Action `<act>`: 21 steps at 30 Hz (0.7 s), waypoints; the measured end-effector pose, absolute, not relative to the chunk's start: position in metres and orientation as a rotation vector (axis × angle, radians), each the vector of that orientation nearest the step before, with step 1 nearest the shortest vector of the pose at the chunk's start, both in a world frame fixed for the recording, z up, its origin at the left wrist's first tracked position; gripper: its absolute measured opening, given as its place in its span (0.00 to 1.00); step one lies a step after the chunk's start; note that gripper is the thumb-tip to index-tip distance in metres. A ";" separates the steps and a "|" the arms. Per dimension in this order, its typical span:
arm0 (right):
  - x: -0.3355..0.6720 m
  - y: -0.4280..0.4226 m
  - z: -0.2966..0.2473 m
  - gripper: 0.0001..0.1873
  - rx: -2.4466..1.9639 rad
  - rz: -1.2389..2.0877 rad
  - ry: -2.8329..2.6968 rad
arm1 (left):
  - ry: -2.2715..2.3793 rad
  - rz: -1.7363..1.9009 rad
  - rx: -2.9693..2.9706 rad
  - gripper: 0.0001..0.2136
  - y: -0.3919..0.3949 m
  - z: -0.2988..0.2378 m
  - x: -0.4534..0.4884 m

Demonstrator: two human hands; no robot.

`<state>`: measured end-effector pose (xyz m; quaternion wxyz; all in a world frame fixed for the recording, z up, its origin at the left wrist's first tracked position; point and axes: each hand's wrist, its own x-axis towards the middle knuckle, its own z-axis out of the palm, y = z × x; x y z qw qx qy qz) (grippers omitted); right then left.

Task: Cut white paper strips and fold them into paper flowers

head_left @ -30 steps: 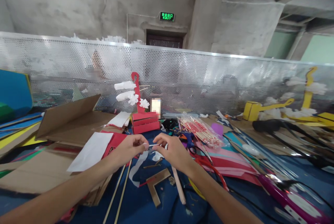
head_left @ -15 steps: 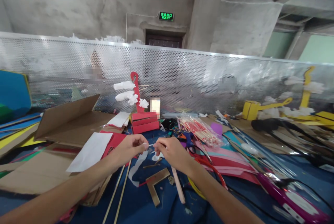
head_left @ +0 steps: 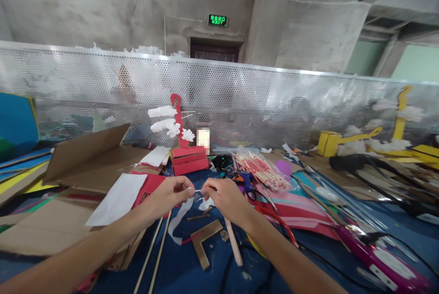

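Above the middle of the blue table, my left hand (head_left: 178, 192) and my right hand (head_left: 219, 193) pinch a thin white paper strip (head_left: 179, 221) between their fingertips, close together. A short taut piece spans the gap, and the rest curls down below my left hand. White scraps (head_left: 206, 203) lie just beneath my fingers. Below are an L-shaped cardboard piece (head_left: 206, 241), a pale rod (head_left: 233, 244) and two thin wooden sticks (head_left: 159, 253). Beyond my hands stands a red cardboard model (head_left: 190, 161) with an upright hooked post and white paper pieces on it.
Brown cardboard (head_left: 44, 230) and a white sheet (head_left: 118, 200) lie at left. Red-tipped sticks in a plastic bag (head_left: 264, 170), blue-handled scissors (head_left: 252, 189) and a magenta corded tool (head_left: 384, 262) are at right. A perforated metal screen (head_left: 247, 102) borders the table's back.
Both hands hold almost the same pose, pinching the strip. The whole view has shifted very slightly.
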<state>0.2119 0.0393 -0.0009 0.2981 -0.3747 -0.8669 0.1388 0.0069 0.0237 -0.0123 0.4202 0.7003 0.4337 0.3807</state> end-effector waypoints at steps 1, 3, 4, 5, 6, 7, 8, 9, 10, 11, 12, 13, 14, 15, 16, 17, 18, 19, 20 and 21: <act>0.212 0.040 -0.001 0.13 -1.005 0.384 -2.314 | 1.085 0.956 1.752 0.14 0.024 -0.012 0.007; 0.212 0.040 -0.002 0.15 -1.011 0.394 -2.335 | 1.081 0.957 1.752 0.14 0.024 -0.012 0.007; 0.212 0.040 -0.002 0.14 -1.003 0.383 -2.343 | 1.078 0.958 1.756 0.14 0.024 -0.012 0.006; 0.212 0.040 -0.002 0.13 -0.985 0.362 -2.346 | 1.073 0.960 1.761 0.14 0.025 -0.012 0.006; 0.212 0.040 -0.002 0.11 -0.962 0.333 -2.346 | 1.069 0.963 1.765 0.13 0.026 -0.012 0.005; 0.212 0.040 -0.002 0.09 -0.936 0.302 -2.342 | 1.066 0.969 1.768 0.13 0.026 -0.013 0.004; 0.212 0.040 -0.002 0.08 -0.913 0.273 -2.335 | 1.063 0.977 1.770 0.13 0.027 -0.014 0.004; 0.212 0.040 -0.002 0.07 -0.895 0.250 -2.326 | 1.062 0.980 1.771 0.13 0.028 -0.015 0.003; 0.212 0.041 -0.002 0.07 -0.881 0.235 -2.316 | 1.063 0.981 1.771 0.12 0.029 -0.016 0.002; 0.212 0.041 -0.002 0.08 -0.873 0.225 -2.305 | 1.065 0.980 1.771 0.12 0.030 -0.016 0.002; 0.212 0.042 -0.002 0.08 -0.868 0.219 -2.296 | 1.070 0.979 1.773 0.13 0.030 -0.017 0.002; 0.212 0.042 -0.002 0.08 -0.864 0.216 -2.290 | 1.077 0.979 1.777 0.13 0.031 -0.018 0.002; 0.212 0.042 -0.002 0.09 -0.862 0.215 -2.287 | 1.085 0.977 1.784 0.13 0.031 -0.018 0.001; 0.212 0.042 -0.003 0.10 -0.861 0.214 -2.288 | 1.093 0.977 1.793 0.13 0.031 -0.018 0.001; 0.212 0.042 -0.003 0.10 -0.863 0.213 -2.291 | 1.099 0.975 1.801 0.13 0.031 -0.018 0.001; 0.212 0.041 -0.003 0.09 -0.867 0.212 -2.292 | 1.102 0.971 1.806 0.13 0.031 -0.018 0.001; 0.211 0.040 -0.003 0.07 -0.873 0.209 -2.289 | 1.101 0.967 1.807 0.14 0.031 -0.018 0.001; 0.211 0.040 -0.003 0.05 -0.881 0.207 -2.284 | 1.099 0.962 1.803 0.14 0.031 -0.018 0.002; 0.211 0.040 -0.003 0.04 -0.891 0.204 -2.277 | 1.098 0.955 1.798 0.14 0.031 -0.018 0.002; 0.210 0.039 -0.003 0.03 -0.902 0.201 -2.271 | 1.097 0.950 1.791 0.14 0.030 -0.018 0.002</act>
